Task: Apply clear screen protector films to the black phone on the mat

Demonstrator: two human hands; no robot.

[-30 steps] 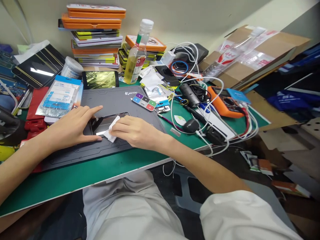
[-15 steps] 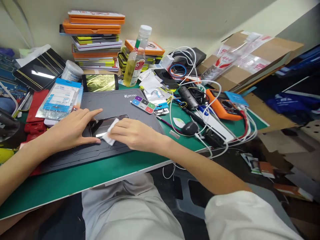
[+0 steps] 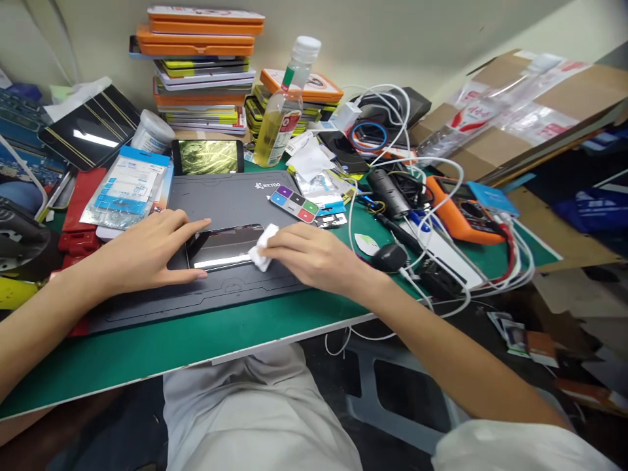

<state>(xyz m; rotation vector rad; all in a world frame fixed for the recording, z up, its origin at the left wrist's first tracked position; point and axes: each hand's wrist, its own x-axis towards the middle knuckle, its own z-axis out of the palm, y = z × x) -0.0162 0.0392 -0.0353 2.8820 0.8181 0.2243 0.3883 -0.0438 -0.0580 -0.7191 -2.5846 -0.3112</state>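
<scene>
A dark, glossy phone-sized panel (image 3: 223,244) lies flat on the grey work mat (image 3: 210,194), with a bright reflection along its near edge. My left hand (image 3: 147,252) rests at the panel's left end, thumb and index finger spread around it, the fingers apart. In my right hand (image 3: 314,256) a folded white cloth (image 3: 265,248) is pinched between the fingertips, touching the panel's right end. A small plate with coloured pads (image 3: 294,203) sits on the mat behind my right hand.
Behind the mat are a lit phone (image 3: 209,157), stacked orange cases (image 3: 201,42) and a bottle of yellow liquid (image 3: 282,111). Cables and an orange multimeter (image 3: 464,209) crowd the right. Blue packets (image 3: 130,183) lie left. The green table's edge (image 3: 196,363) runs in front.
My right hand has moved the cloth rightward along the panel, from its middle to its right end, uncovering more surface. My left hand stays at the left end. The camera view has shifted slightly.
</scene>
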